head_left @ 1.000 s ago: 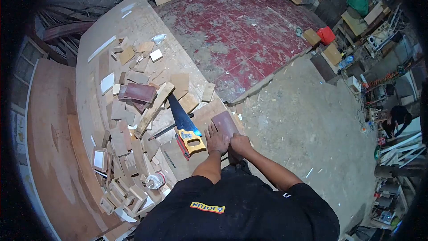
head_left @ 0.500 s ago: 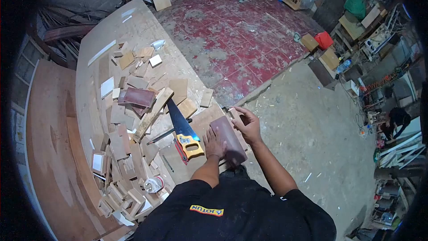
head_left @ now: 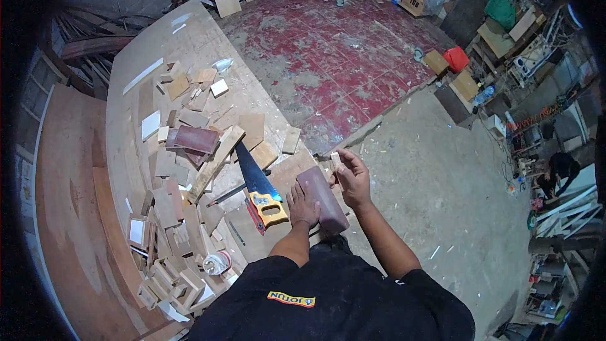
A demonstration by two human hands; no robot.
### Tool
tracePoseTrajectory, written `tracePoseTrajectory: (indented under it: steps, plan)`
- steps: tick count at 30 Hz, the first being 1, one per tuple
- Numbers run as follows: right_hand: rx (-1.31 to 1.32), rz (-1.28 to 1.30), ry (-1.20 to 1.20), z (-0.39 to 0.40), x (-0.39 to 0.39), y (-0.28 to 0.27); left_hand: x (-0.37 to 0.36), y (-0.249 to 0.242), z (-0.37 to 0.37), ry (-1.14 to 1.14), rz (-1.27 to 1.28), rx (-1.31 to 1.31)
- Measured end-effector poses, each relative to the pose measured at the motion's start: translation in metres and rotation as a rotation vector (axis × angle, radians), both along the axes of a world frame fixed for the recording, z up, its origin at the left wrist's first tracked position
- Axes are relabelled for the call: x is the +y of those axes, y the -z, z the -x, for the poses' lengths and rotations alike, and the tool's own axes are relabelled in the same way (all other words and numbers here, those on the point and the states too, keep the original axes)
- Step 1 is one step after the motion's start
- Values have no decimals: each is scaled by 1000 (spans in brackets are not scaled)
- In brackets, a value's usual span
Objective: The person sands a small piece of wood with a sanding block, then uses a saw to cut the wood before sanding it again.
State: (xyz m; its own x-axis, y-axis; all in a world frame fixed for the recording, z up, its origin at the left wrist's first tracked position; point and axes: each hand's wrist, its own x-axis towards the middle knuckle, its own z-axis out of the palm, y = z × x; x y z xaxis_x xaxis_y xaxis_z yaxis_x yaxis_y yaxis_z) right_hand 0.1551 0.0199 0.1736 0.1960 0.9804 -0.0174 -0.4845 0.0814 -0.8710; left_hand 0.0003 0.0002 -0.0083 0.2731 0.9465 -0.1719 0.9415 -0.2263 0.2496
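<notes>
My left hand (head_left: 303,207) lies with its fingers spread on the left side of a dark reddish-brown block (head_left: 323,201) at the table's near right corner. Just right of the block, my right hand (head_left: 353,180) pinches a small pale wood piece (head_left: 335,161) between thumb and fingers. To the left of my left hand rests a handsaw (head_left: 257,183) with a yellow handle, its dark blade pointing away from me. A pencil-like dark rod (head_left: 227,194) lies beside the saw, partly under it.
Wood offcuts (head_left: 167,202) are piled over the left of the workbench (head_left: 208,38), with a white tin (head_left: 217,263) near me. Another reddish-brown piece (head_left: 197,139) lies on the pile. Far right, a person (head_left: 562,170) crouches by white strips (head_left: 577,211).
My right hand has lifted slightly off the block's far right side, and the small wood piece now shows in its fingers. My left hand has stayed on the block.
</notes>
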Motion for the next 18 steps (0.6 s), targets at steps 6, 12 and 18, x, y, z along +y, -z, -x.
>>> tracePoseTrajectory:
  steps: [6,12,18]
  plan:
    - [138,53,-77,-5,2,9,-2,-3,0,12,-3,-2]
    - [202,111,-96,-11,0,10,-1,-4,-1,9,13,12]
    - [265,95,-132,-15,2,15,0,-5,-1,8,8,32]
